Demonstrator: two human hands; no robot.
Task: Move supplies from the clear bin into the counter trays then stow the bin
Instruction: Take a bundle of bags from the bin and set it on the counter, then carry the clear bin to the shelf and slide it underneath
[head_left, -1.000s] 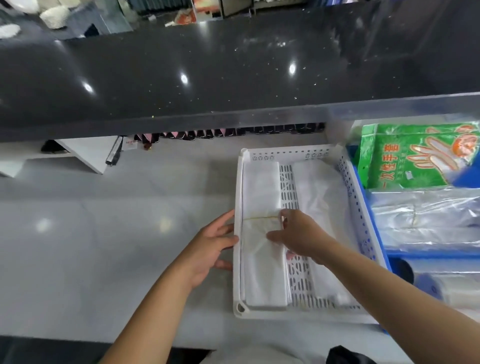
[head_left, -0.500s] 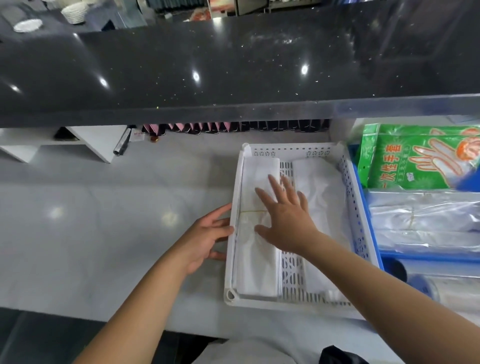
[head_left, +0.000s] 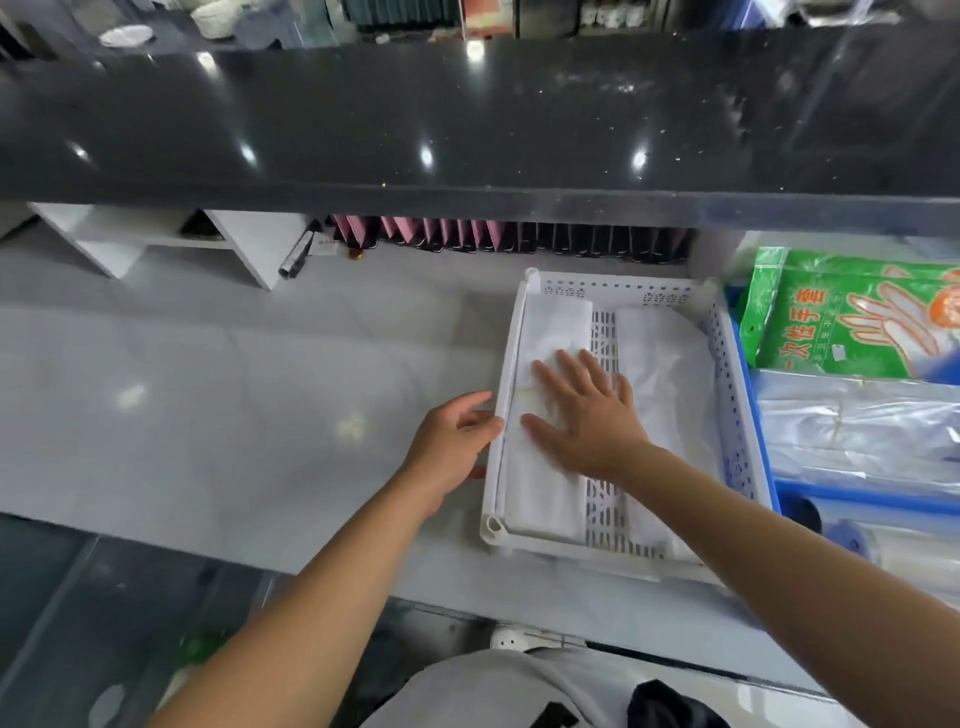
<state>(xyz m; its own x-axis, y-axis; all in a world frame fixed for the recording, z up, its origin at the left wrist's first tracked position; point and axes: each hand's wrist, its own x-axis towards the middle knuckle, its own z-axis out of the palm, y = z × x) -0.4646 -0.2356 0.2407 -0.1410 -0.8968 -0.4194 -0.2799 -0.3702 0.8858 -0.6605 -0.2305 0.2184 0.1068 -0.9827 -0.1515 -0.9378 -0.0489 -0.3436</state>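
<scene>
White perforated tray (head_left: 724, 364) sits on the pale grey tabletop (head_left: 208, 395), right of centre, long axis running near to far, its far end tucked toward the dark raised counter ledge (head_left: 467, 119). Two white folded bundles lie inside, both lengthwise along the tray: left bundle (head_left: 540, 488) against the left wall, bound across its middle by a thin rubber band (head_left: 524, 391); right bundle (head_left: 660, 364) along the right side, a strip of bare slotted tray floor showing between them. Right hand (head_left: 587, 415) lies flat on the left bundle, palm down, grip spread, fingers straight and pointing to the far end, thumb out toward the left wall. Left hand (head_left: 452, 441) is outside the tray, fingertips touching the outer left rim about midway along its length, grip loosely spread and closed round nothing. Just right of the white tray, touching or nearly so, a blue tray (head_left: 753, 415) holds a green printed pack of disposable gloves (head_left: 852, 322) at its far end and a stack of clear plastic bags (head_left: 857, 431) nearer. Under the ledge, a row of pink and dark folded items (head_left: 509, 241) stands upright. Far left, a white shelf unit (head_left: 171, 239) rests on the tabletop.
</scene>
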